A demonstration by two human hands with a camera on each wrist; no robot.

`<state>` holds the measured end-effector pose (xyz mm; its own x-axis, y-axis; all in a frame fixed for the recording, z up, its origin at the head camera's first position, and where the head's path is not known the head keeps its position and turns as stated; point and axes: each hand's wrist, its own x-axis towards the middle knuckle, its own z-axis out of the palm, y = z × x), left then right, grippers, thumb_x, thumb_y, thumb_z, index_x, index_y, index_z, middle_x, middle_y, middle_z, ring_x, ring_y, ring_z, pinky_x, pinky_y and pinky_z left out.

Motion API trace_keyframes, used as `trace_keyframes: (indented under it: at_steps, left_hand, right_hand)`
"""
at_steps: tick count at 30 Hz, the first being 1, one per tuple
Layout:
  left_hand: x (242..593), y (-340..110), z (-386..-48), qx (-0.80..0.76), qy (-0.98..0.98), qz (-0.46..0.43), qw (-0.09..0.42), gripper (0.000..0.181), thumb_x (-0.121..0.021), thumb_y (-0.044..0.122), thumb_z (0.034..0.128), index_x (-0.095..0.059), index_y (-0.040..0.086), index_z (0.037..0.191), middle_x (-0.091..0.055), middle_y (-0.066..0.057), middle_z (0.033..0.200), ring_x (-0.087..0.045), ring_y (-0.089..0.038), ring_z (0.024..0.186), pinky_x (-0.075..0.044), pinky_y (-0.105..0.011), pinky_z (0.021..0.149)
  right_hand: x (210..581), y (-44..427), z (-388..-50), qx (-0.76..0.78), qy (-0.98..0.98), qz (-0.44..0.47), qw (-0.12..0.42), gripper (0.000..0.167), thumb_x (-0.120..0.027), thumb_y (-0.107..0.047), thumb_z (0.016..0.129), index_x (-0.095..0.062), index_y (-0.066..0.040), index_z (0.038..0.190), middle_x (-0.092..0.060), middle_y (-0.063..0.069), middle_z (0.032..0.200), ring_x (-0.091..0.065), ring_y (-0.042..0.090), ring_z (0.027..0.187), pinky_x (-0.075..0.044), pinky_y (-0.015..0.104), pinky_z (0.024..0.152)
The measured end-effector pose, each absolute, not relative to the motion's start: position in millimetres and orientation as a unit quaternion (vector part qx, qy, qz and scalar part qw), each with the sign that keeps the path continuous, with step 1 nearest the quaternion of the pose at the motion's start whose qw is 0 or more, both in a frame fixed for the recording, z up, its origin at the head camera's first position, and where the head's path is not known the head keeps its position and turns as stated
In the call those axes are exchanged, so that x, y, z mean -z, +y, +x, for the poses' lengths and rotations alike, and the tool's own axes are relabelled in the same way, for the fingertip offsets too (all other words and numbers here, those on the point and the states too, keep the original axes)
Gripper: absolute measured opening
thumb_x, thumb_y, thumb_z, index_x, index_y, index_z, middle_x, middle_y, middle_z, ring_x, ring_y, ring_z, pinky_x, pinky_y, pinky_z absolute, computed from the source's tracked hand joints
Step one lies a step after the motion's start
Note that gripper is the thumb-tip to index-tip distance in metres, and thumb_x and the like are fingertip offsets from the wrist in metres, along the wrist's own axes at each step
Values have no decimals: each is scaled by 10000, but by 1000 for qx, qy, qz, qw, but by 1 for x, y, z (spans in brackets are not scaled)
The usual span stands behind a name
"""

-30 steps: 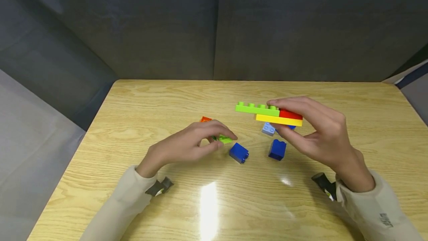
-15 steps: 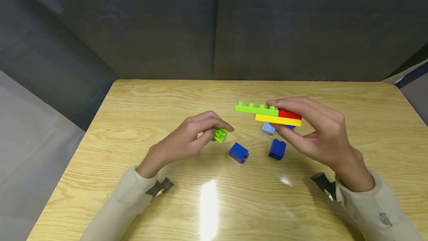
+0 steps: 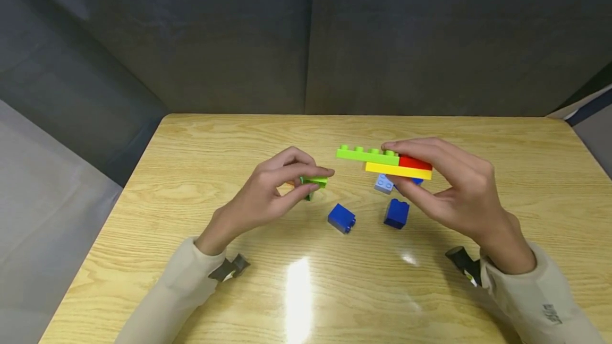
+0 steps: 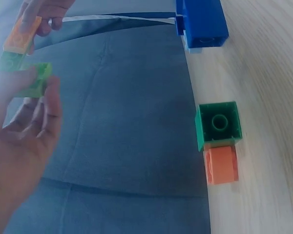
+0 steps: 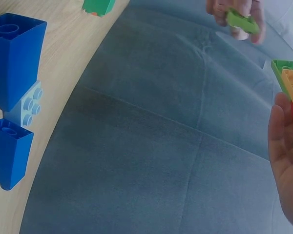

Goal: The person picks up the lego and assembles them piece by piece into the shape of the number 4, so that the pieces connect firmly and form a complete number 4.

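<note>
My left hand (image 3: 268,190) pinches a small lime-green toy brick (image 3: 316,180) between thumb and index finger, above the table. In the left wrist view the lime brick (image 4: 35,87) sits at the thumb and fingertips. My right hand (image 3: 454,190) grips a built piece from its right end, fingers on top and thumb beneath. That piece joins a long lime-green strip (image 3: 367,156) and a red brick (image 3: 415,163) on top of a yellow strip (image 3: 397,171). The strip's left end juts out past the yellow one. A gap separates the two hands' pieces.
Two dark blue bricks, a left one (image 3: 341,218) and a right one (image 3: 396,214), lie on the wooden table (image 3: 229,301). A light blue brick (image 3: 384,183) and another blue brick (image 3: 417,180) lie behind, partly hidden. A dark green brick (image 4: 219,124) and an orange brick (image 4: 222,165) touch.
My left hand has picked the lime brick up off the table, then raised and turned it. The right hand with its built piece has stayed almost still.
</note>
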<state>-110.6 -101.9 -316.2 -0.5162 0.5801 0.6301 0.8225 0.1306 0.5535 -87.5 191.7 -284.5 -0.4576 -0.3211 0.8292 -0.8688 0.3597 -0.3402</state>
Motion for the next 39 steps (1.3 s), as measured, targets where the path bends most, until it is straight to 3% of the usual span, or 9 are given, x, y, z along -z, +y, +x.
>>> trace_keyframes:
  at_steps: [7,16,29,39]
  left_hand:
    - [307,-92,-108,498,-699,-475,195,374,-859,-139,744,-674,-31,1051,-712,-134,1006,-676,-182,859,-596,-297,746]
    - [299,-88,-107,518,-670,-483,225,391,-864,-198,677,-720,-30,1000,-619,-127,982,-654,-252,916,-580,-308,802]
    - [293,-79,-109,507,-663,-481,271,442,-911,-156,637,-674,-44,993,-689,-146,927,-643,-241,787,-592,-371,679]
    - [291,-75,-108,513,-646,-484,293,408,-897,-183,638,-718,-21,967,-606,-149,965,-585,-244,800,-530,-285,655]
  right_hand:
    - [284,191,-87,-405,-751,394,341,510,-691,-435,1001,-753,69,1043,-763,177,1001,-702,122,968,-517,145,919]
    - [283,190,-88,-404,-752,396,339,505,-690,-434,1002,-753,65,1042,-764,173,994,-706,147,941,-515,138,906]
    - [282,191,-88,-404,-757,398,326,513,-684,-442,1005,-751,62,1072,-764,171,1017,-707,132,965,-520,149,919]
    - [283,187,-89,-416,-743,412,324,497,-697,-418,1001,-749,73,1064,-765,167,1019,-701,96,983,-524,145,903]
